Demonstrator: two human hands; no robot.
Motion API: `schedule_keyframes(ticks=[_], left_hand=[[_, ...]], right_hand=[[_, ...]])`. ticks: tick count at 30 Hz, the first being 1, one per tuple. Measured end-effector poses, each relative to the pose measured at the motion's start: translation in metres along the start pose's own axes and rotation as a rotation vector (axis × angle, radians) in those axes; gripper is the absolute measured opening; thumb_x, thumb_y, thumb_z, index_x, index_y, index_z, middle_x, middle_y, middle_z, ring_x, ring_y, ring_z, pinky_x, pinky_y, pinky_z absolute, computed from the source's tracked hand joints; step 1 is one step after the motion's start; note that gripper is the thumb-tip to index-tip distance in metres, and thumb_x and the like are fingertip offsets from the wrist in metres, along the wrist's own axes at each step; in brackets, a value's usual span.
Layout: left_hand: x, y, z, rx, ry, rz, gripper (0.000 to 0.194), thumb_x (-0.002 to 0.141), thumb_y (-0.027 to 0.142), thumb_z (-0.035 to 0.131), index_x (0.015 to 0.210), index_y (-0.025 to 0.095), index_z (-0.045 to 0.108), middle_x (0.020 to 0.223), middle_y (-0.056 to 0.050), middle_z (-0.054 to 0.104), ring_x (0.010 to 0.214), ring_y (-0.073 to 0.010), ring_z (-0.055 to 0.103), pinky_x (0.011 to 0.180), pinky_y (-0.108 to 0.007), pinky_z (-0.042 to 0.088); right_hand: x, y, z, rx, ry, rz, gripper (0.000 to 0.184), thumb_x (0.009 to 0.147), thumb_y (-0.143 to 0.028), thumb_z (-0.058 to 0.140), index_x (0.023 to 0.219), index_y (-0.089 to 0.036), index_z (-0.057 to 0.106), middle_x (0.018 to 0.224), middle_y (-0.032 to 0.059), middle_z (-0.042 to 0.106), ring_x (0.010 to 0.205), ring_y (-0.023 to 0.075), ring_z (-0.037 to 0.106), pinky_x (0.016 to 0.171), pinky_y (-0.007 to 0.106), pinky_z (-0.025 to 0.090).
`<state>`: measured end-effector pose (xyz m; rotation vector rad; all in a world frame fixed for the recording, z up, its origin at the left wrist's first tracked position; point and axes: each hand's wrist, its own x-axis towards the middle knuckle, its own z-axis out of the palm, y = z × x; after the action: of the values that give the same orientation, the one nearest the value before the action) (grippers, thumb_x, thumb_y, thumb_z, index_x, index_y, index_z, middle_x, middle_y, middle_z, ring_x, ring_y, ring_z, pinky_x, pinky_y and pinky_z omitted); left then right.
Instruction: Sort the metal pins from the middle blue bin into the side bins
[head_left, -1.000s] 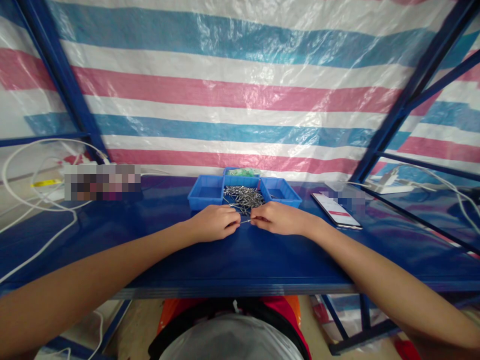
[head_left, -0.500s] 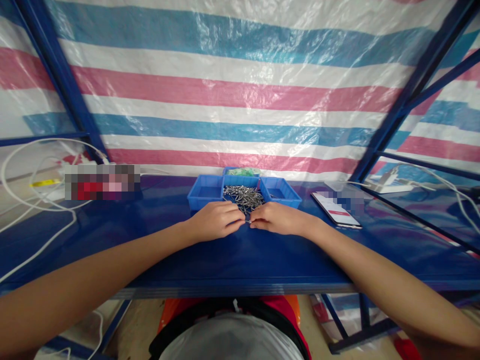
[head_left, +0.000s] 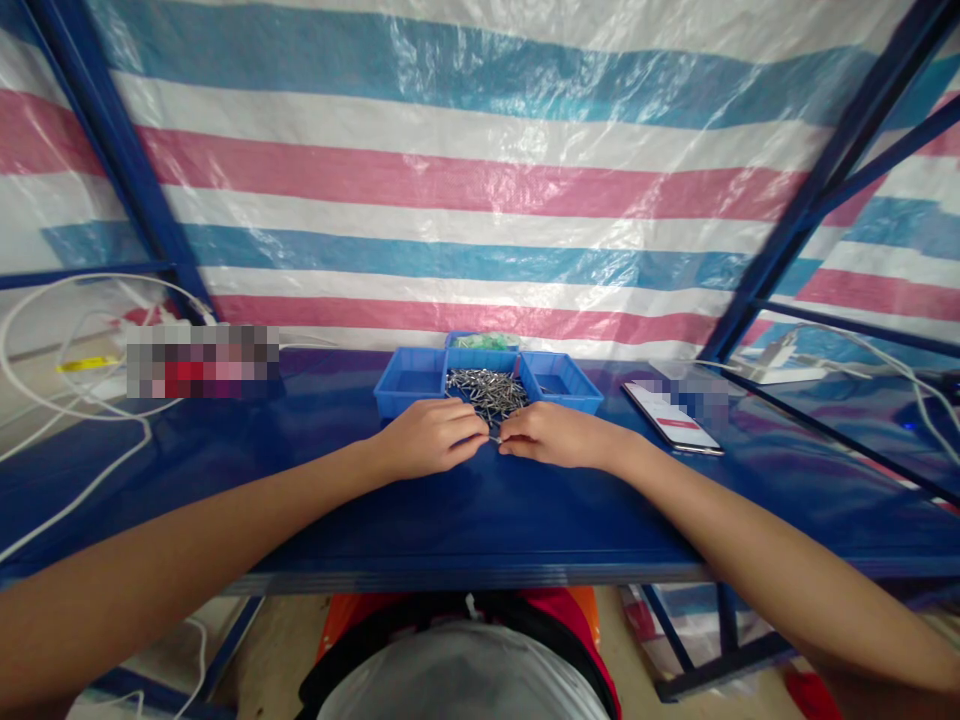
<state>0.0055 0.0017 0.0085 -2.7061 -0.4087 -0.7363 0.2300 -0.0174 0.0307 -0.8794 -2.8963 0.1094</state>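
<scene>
A slender, silvery metal piece [head_left: 494, 439] bridges your left hand [head_left: 435, 438] and right hand [head_left: 559, 436], each grip pinching one end.

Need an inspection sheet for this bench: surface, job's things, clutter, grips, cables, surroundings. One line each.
Surface: glossy blue table.
Job's things: pile of metal pieces between left bin and right bin; rear bin with green material in it.
Clutter: phone at right, screen lit; pixelated patch at left, contents unreadable.
Grips: left hand and right hand pinched, small metal piece between their fingertips; detail too small to tell.
Cables: white cables loop at left and run across the table; more at right.
Surroundings: striped plastic sheet behind, blue frame at both sides.
</scene>
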Motion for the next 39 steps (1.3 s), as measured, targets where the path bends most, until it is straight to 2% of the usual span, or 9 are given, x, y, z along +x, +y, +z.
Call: schedule_keyframes(ticks=[12,22,26,31,39], left_hand=[[-0.001,-0.002,0.001,0.004,-0.064,-0.073,0.025,0.095,0.027,0.041,0.087,0.017,0.063,0.078,-0.002,0.062,0.076,-0.0143,0.058,0.075,-0.024,0.043],[-0.002,-0.006,0.007,-0.025,-0.225,-0.146,0.016,0.091,0.023,0.046,0.084,0.019,0.06,0.077,0.0,0.063,0.077,-0.0144,0.058,0.073,-0.023,0.041],[-0.002,-0.005,0.007,-0.099,-0.259,-0.114,0.012,0.09,0.022,0.05,0.084,0.019,0.06,0.078,0.001,0.063,0.077,-0.0138,0.058,0.071,-0.022,0.04],[-0.001,-0.003,0.006,-0.193,-0.264,-0.095,0.011,0.089,0.019,0.051,0.086,0.019,0.061,0.081,0.001,0.064,0.079,-0.0126,0.059,0.074,-0.021,0.041],[-0.002,-0.004,0.007,-0.172,-0.266,-0.102,0.013,0.091,0.021,0.049,0.088,0.019,0.061,0.082,0.0,0.064,0.08,-0.0138,0.059,0.074,-0.022,0.04]], right_hand=[[-0.001,-0.001,0.0,0.001,0.0,0.01,0.015,0.092,-0.018,0.051,0.085,-0.015,0.064,0.077,0.0046,0.064,0.072,0.0153,0.059,0.067,0.025,0.04],[-0.001,-0.003,-0.004,0.017,0.043,0.027,0.014,0.091,-0.018,0.051,0.084,-0.014,0.062,0.076,0.0035,0.062,0.069,0.0134,0.056,0.065,0.024,0.038],[-0.001,-0.004,-0.004,0.049,0.095,0.005,0.015,0.092,-0.019,0.05,0.084,-0.014,0.062,0.074,0.0026,0.061,0.067,0.0124,0.055,0.063,0.023,0.037],[0.0,-0.008,-0.006,0.094,0.141,-0.015,0.016,0.092,-0.02,0.049,0.089,-0.014,0.063,0.076,0.003,0.062,0.067,0.0124,0.056,0.065,0.023,0.039],[0.0,-0.011,-0.008,0.093,0.136,-0.017,0.018,0.094,-0.019,0.045,0.089,-0.014,0.062,0.076,0.0029,0.062,0.066,0.0122,0.056,0.064,0.023,0.039]])
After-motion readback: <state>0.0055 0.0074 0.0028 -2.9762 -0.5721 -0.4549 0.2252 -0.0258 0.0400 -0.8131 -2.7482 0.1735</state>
